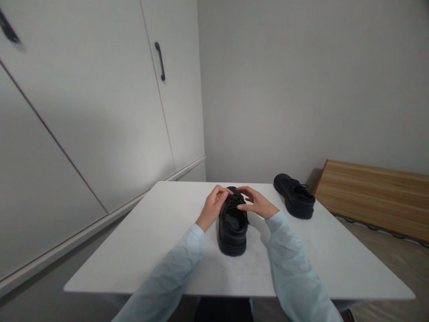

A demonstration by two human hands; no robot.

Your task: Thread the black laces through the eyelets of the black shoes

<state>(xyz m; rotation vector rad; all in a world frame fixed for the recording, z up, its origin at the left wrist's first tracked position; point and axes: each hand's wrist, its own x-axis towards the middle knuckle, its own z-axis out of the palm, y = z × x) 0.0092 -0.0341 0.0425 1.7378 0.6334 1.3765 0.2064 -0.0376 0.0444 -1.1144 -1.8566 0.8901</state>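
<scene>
A black lace-up shoe (232, 241) stands on the white table in front of me, its heel toward me and its toe pointing away. My left hand (213, 206) is at the left side of its laces, thumb and fingers brought together in a pinch on a shoelace (231, 203); the fingertips are small and partly merge with the dark shoe. On the other side, my right hand (257, 203) curves over the laces with thumb and fingers apart. Nothing shows between them. The shoe's toe is partly hidden behind my hands.
A second black shoe (298, 199) sits near the table's (161, 250) right edge. Beyond it stands a wood-grain bench or board (375, 197). White cabinets (100, 112) with dark handles line the left, and a grey wall (301, 89) rises behind the table.
</scene>
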